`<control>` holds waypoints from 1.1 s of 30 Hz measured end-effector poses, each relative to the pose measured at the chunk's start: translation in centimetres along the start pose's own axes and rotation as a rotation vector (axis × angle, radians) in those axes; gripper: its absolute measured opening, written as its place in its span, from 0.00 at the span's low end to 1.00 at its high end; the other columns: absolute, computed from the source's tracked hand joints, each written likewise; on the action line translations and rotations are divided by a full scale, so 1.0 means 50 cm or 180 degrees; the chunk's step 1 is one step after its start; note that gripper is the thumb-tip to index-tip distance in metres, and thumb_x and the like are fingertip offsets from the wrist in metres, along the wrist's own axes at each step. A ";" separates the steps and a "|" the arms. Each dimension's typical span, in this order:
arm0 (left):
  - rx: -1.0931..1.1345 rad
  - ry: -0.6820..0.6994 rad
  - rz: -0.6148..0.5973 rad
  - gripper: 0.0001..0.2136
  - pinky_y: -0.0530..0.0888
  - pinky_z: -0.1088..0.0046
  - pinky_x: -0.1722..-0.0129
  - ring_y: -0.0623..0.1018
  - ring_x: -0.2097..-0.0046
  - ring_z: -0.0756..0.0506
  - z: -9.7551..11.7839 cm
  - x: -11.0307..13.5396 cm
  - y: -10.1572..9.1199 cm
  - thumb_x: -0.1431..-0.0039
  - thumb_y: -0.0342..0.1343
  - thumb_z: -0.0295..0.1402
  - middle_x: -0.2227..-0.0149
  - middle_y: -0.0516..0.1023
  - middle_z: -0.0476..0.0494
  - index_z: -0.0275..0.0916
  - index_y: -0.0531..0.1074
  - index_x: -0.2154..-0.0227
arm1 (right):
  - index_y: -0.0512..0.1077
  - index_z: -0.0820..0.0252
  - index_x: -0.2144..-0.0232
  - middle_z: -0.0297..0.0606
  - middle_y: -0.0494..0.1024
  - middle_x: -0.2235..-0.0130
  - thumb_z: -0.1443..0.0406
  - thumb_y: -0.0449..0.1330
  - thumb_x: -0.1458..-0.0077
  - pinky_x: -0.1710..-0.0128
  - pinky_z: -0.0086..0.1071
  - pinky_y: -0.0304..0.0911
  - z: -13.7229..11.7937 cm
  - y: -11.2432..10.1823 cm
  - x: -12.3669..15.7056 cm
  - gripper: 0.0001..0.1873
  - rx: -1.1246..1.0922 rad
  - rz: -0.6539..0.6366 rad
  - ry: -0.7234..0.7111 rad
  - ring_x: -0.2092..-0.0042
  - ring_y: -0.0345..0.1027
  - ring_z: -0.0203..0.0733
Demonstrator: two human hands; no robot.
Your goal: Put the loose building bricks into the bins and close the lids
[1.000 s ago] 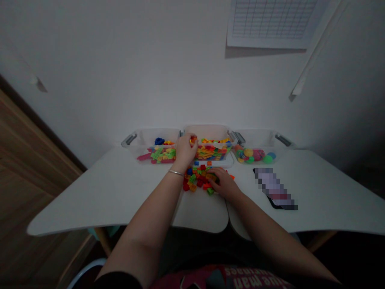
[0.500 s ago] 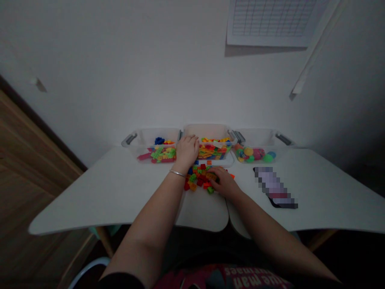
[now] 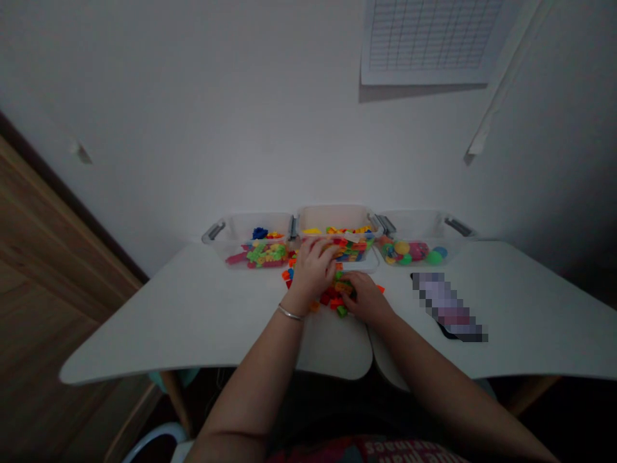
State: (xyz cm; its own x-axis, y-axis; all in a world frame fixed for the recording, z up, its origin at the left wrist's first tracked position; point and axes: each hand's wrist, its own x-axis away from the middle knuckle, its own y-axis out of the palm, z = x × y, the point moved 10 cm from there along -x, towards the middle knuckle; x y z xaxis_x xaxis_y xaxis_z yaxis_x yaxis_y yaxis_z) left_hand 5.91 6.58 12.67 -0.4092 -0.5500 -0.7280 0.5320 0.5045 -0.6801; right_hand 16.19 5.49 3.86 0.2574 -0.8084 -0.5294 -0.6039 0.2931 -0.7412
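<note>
Left hand: The person's left hand (image 3: 312, 270), a thin silver bangle (image 3: 290, 313) on its wrist, arches over the far-left part of the heap, with its fingers bunched close together. From here I cannot tell whether they hold a brick.

Right hand: The right hand (image 3: 367, 297) sits on the near-right part of the heap, fingers curled narrowly down among the bricks. Whether it has hold of one is hidden.

Heap: A loose heap of small red, orange, green and blue plastic building bricks (image 3: 332, 297) lies on the table, partly under both hands and between them. It spreads wider left to right than near to far.

Nearer hand: The right hand is closer to the heap's near edge; the left is closer to its far side.

Middle bin: A clear plastic bin with grey clips (image 3: 337, 218), holding mixed bricks, stands just beyond the left fingers.

Left bin: A matching clear plastic bin (image 3: 250, 226) holds green, pink and blue bricks.

Right bin: Another clear plastic bin (image 3: 414, 225) holds round coloured plastic pieces.

Table: The white round-cornered table (image 3: 193, 315) carries all three bins along its far edge.

Right of the heap: A flat object, blurred into pixels (image 3: 448, 307), lies well apart from the hands; what it is cannot be told.
</note>
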 end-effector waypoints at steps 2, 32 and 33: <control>0.0165 0.0307 -0.0291 0.10 0.67 0.58 0.46 0.71 0.50 0.40 0.025 0.019 0.028 0.39 0.50 0.30 0.56 0.76 0.41 0.40 0.75 0.58 | 0.70 0.63 0.58 0.47 0.75 0.57 0.68 0.57 0.48 0.50 0.45 0.64 0.001 0.001 -0.001 0.13 0.0073 -0.0044 0.0053 0.53 0.67 0.49; 0.2246 -0.1295 0.0056 0.03 0.73 0.75 0.68 0.75 0.69 0.51 -0.101 0.070 0.111 0.44 0.54 0.29 0.69 0.74 0.50 0.40 0.66 0.66 | 0.69 0.56 0.62 0.44 0.76 0.56 0.67 0.55 0.45 0.48 0.47 0.63 -0.005 -0.067 0.005 0.08 -0.0439 0.0847 -0.0205 0.51 0.68 0.49; 0.2274 -0.1420 0.0235 0.03 0.73 0.76 0.69 0.75 0.70 0.51 -0.114 0.073 0.104 0.43 0.54 0.30 0.69 0.73 0.50 0.40 0.65 0.66 | 0.69 0.56 0.63 0.45 0.76 0.56 0.67 0.54 0.45 0.48 0.47 0.63 -0.006 -0.069 0.005 0.07 -0.0437 0.0861 -0.0225 0.51 0.67 0.49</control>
State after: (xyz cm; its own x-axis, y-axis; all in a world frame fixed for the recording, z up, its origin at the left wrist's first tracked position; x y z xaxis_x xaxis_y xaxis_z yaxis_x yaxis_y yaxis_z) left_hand 2.96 11.01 5.97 -0.1037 -0.8192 -0.5641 0.9481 0.0900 -0.3050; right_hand 18.11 4.12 6.41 0.1223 -0.6715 -0.7309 -0.7527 0.4172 -0.5093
